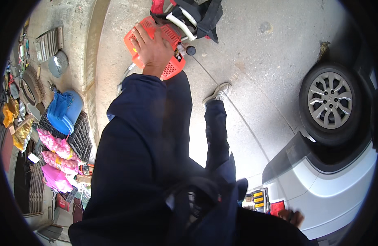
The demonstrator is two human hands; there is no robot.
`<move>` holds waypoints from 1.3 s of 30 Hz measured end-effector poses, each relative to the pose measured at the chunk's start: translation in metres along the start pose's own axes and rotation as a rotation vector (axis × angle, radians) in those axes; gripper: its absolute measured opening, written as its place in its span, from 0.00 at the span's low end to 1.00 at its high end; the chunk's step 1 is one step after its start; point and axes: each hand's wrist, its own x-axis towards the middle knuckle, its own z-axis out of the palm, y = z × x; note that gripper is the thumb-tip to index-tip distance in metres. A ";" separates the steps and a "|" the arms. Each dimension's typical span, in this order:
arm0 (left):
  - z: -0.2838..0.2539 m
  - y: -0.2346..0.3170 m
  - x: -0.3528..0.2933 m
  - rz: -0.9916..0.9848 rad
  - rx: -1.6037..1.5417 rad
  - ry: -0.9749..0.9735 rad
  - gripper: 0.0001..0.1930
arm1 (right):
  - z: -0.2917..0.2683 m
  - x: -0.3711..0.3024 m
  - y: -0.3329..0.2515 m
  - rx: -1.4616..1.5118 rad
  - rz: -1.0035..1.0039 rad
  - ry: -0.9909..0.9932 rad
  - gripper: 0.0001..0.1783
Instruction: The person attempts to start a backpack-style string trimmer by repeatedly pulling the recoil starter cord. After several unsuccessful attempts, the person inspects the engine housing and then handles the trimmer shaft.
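Note:
My left hand [155, 48] lies palm down on an engine unit [174, 67] with a vented orange cover. Its fingers are stretched out and apart over the top, not wrapped round it. A round black cap or knob [190, 50] sticks out at the engine's right side. Beyond the engine lie black straps [209, 18] and pale tube-like parts [180, 25]. Far to the lower right, partly cut off by my dark sleeve, is my right hand [294, 217]. It is blurred, and whether it holds anything cannot be made out. Close beside it is a red object [277, 208].
A car wheel [330, 100] and pale car body [340, 184] stand on the right. At left, past a concrete curb [89, 61], are a blue bucket [76, 108], a black crate [84, 139] and pink bags [57, 149]. Yellow-and-black items [258, 199] sit by the red object.

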 end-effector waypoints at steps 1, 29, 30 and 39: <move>0.001 0.000 0.001 -0.040 0.007 -0.008 0.25 | 0.097 0.025 0.032 -0.073 -0.135 -0.688 0.22; -0.003 0.003 0.000 -0.039 -0.002 -0.006 0.27 | 0.630 0.183 0.272 -0.629 -0.311 -0.908 0.20; -0.003 0.003 0.000 -0.020 -0.011 0.000 0.27 | 0.607 0.177 0.262 -0.564 -0.323 -0.992 0.21; -0.002 0.001 0.000 -0.020 0.013 -0.001 0.26 | 0.621 0.191 0.277 -0.556 -0.498 -1.072 0.19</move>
